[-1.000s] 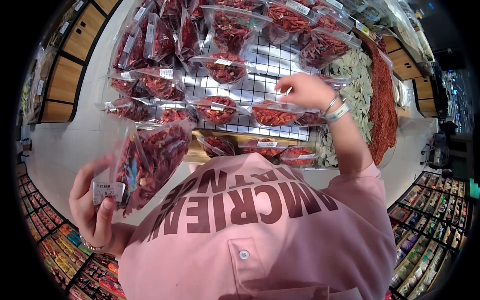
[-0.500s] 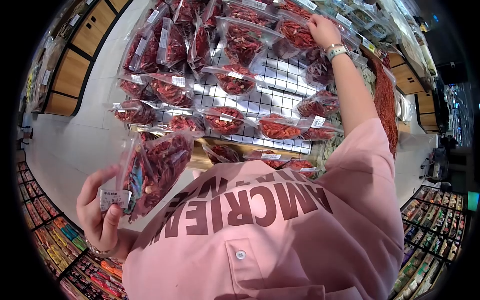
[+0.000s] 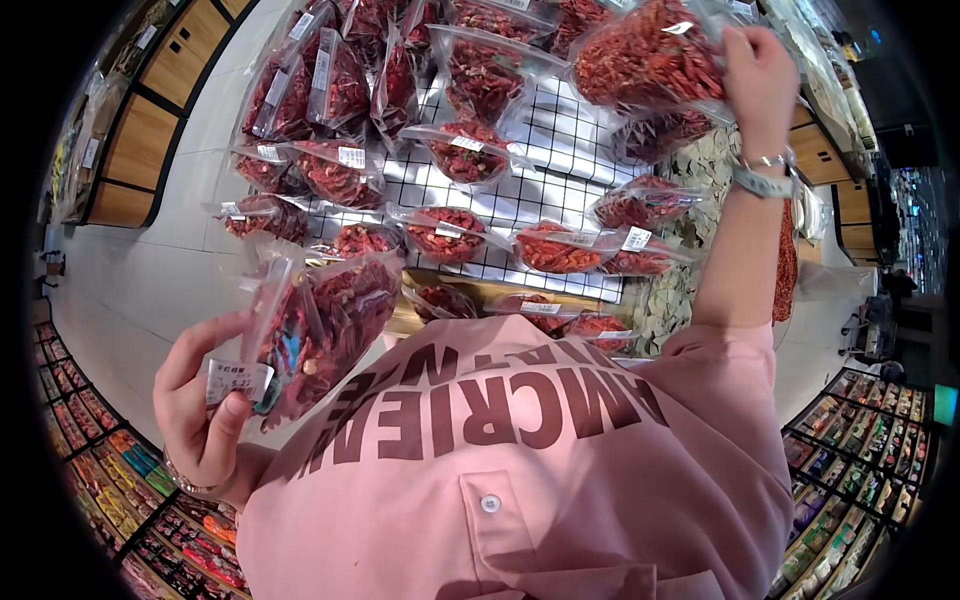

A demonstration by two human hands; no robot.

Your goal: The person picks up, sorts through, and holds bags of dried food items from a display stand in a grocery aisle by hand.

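My left hand (image 3: 205, 405) pinches the edge of a clear bag of dried red chilies (image 3: 335, 325), held off the display at the lower left. A white price label (image 3: 238, 382) on that bag faces up between my fingers and thumb. At the upper right, my right hand (image 3: 758, 80) grips the side of another bag of dried chilies (image 3: 650, 62), brighter red and raised above the rack. Its fingers are closed on the plastic and slightly blurred. Below this raised bag lies a darker bag of chilies (image 3: 660, 135).
A black wire grid (image 3: 570, 130) over a white lit surface carries several more bags, such as a labelled chili bag (image 3: 465, 155). Loose pale dried leaves (image 3: 690, 270) lie right of it. Wooden cabinets (image 3: 160, 110) stand left; stocked shelves (image 3: 860, 450) are at the lower right.
My right hand has lifted the brighter chili bag off the rack and moved it right and towards me. My left hand and its bag have shifted only slightly.
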